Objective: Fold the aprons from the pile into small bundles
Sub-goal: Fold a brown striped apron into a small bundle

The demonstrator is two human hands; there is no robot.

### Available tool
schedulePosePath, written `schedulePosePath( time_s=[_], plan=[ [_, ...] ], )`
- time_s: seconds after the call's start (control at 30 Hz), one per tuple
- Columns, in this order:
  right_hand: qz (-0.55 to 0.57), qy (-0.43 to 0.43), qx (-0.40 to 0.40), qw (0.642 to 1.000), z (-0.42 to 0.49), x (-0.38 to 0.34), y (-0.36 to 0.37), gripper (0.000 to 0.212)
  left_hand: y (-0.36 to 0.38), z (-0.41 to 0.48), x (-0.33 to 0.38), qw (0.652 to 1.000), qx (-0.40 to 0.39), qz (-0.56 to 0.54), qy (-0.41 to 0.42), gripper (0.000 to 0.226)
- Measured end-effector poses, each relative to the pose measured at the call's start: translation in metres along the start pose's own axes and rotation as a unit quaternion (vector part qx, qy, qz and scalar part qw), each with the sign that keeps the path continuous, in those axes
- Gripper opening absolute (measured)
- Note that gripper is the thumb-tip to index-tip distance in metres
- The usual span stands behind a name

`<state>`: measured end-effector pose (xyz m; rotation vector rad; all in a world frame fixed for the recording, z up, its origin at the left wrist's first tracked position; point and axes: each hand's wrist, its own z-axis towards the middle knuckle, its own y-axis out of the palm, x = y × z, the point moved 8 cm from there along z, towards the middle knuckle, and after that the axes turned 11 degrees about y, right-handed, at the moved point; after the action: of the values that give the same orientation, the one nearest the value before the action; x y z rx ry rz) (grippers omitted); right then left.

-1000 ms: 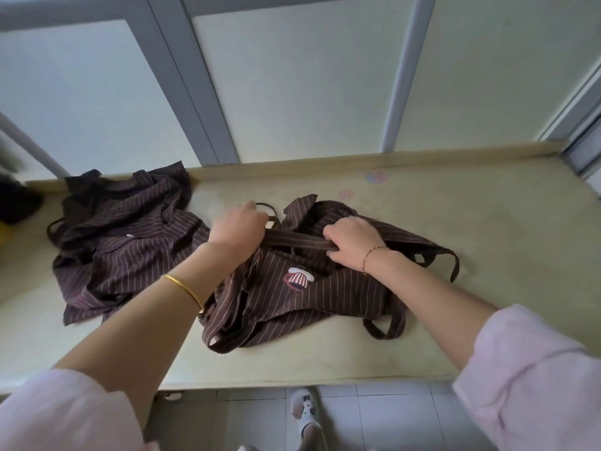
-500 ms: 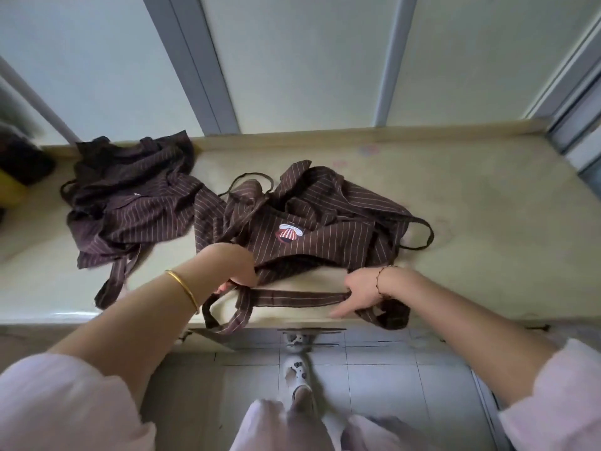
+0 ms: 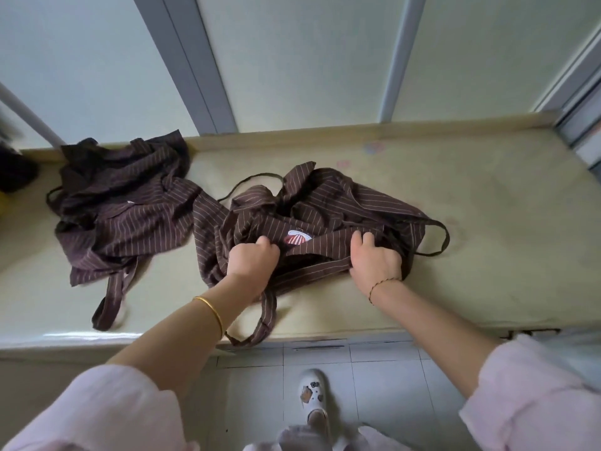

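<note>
Folding looks barely started: the left hand point(image 3: 252, 263) and right hand point(image 3: 375, 263) each clutch the crumpled apron point(image 3: 341, 203) mid-way along the counter point(image 3: 487, 239), the pile point(image 3: 120, 209) just left of it lies unfolded, and no finished bundle shows.

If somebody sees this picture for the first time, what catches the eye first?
The left hand and the right hand grip a brown striped apron in the middle of the counter, either side of its red-and-white logo. A crumpled pile of the same aprons lies left, near the wall.
</note>
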<state>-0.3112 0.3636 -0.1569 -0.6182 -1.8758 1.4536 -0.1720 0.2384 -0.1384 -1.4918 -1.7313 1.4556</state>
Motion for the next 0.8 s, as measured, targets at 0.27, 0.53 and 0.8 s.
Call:
schedulePosePath(
  time_s=[0.27, 0.53, 0.8],
  plan=[
    [0.089, -0.051, 0.043, 0.994, 0.017, 0.027, -0.064, 0.028, -0.068, 0.013, -0.033, 0.988, 0.143, -0.065, 0.009, 0.026],
    [0.006, -0.226, -0.274, 0.935, -0.082, 0.040, 0.033, 0.025, 0.006, -0.058, 0.069, 0.969, -0.199, -0.110, 0.096, 0.033],
    [-0.197, -0.225, -0.509, 0.807, -0.218, 0.122, 0.124, 0.030, 0.031, -0.178, 0.216, 0.825, -0.527, -0.047, 0.198, 0.035]
  ],
)
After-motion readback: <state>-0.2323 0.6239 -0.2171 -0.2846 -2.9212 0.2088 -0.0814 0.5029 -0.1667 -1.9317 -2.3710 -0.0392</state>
